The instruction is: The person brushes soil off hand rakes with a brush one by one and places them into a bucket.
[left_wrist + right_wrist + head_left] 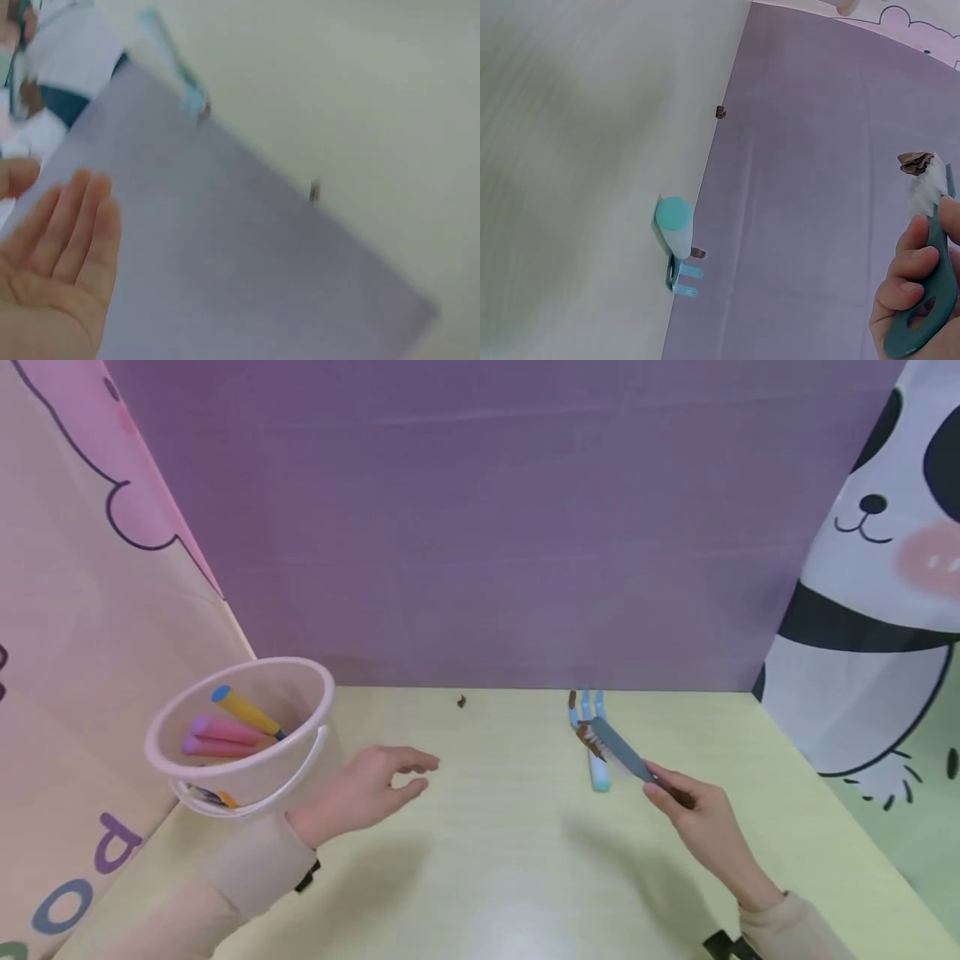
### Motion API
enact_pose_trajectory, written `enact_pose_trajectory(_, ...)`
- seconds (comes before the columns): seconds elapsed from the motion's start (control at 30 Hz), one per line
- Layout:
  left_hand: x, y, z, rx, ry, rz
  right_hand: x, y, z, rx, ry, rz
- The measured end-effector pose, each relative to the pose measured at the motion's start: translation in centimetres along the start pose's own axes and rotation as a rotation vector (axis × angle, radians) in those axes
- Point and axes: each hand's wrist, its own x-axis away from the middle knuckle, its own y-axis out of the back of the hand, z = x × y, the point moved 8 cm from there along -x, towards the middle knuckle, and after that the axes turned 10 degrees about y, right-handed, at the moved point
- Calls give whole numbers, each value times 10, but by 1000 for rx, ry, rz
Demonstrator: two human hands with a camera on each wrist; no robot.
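My right hand (705,822) grips a small brush (622,750) by its grey-teal handle, held up over the table. In the right wrist view a brown, flaky clump (915,163) clings to the tip of its white bristles (928,187). Behind the brush in the head view, a light-blue toy garden fork (598,772) lies on the table, tines toward the back edge. A brown piece (572,699) is at its left tine. My left hand (367,789) hovers right of the bucket, fingers extended and holding nothing; its palm shows in the left wrist view.
A pale pink bucket (258,792) stands at the left, holding a yellow-handled tool (251,712) and pink-handled ones (225,735). A small brown bit (461,701) lies near the table's back edge. A purple cloth (480,543) hangs behind the table (487,860); printed cloths flank it.
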Motion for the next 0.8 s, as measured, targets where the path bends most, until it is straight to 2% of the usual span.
enact_pose_trajectory(0.2, -28, -50, -2, 316, 137, 105, -1, 7, -6, 25, 14, -35)
enact_pose_trajectory(0.3, -50, -79, -11, 460, 207, 151, -2, 13, -8, 39, 24, -59)
enact_pose_trajectory(0.37, -65, -100, -21, 521, 243, 165, -1, 17, -10, 45, 28, -63)
enact_pose_trajectory(0.43, -82, -119, -32, 536, 265, 169, -1, 20, -12, 47, 33, -65)
enact_pose_trajectory(0.57, -120, -157, -59, 505, 311, 173, -2, 28, -13, 57, 37, -91)
enact_pose_trajectory(0.7, -154, -187, -76, 504, 428, 139, 0, 34, -14, 65, 26, -104)
enact_pose_trajectory(0.8, -171, -206, -77, 526, 526, 105, 0, 37, -15, 64, 15, -107)
